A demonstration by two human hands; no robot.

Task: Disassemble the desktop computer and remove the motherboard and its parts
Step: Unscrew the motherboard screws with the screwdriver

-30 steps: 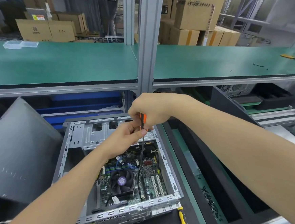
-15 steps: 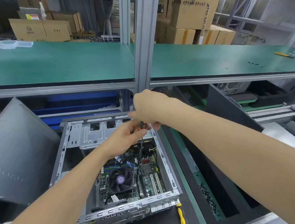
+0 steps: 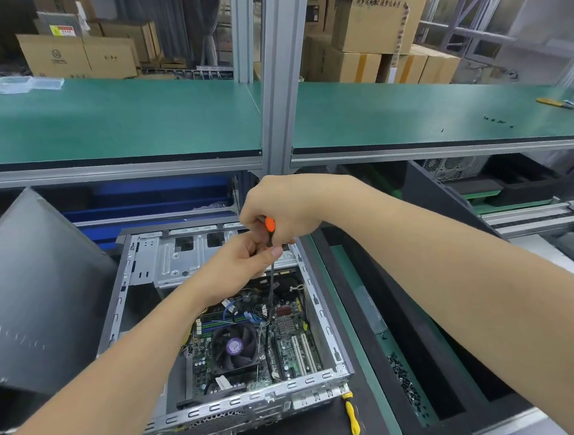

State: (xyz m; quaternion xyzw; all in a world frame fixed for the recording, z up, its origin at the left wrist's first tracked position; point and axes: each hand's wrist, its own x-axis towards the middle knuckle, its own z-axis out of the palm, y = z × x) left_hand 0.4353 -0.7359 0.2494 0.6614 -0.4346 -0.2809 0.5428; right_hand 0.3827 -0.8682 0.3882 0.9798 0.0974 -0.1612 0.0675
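Two hands meet mid-frame: my right hand [image 3: 290, 208] wraps round the orange handle of one screwdriver [image 3: 269, 225], my left hand [image 3: 239, 264] pinches its thin shaft. One open computer case [image 3: 245, 399] sits below them, with one motherboard [image 3: 298, 352] and one fan [image 3: 234, 346] inside. One yellow screwdriver [image 3: 355, 421] lies by its lower right corner. A green shelf [image 3: 99, 122] runs across the top, brown boxes [image 3: 379, 11] behind

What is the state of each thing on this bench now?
Case, open, cover off.
Motherboard, still inside the case.
Fan, seated on the motherboard.
Orange screwdriver, upright, tip down at the motherboard.
Right grip, holds the screwdriver handle.
Left grip, pinches the shaft.
Yellow screwdriver, lying beside the case.
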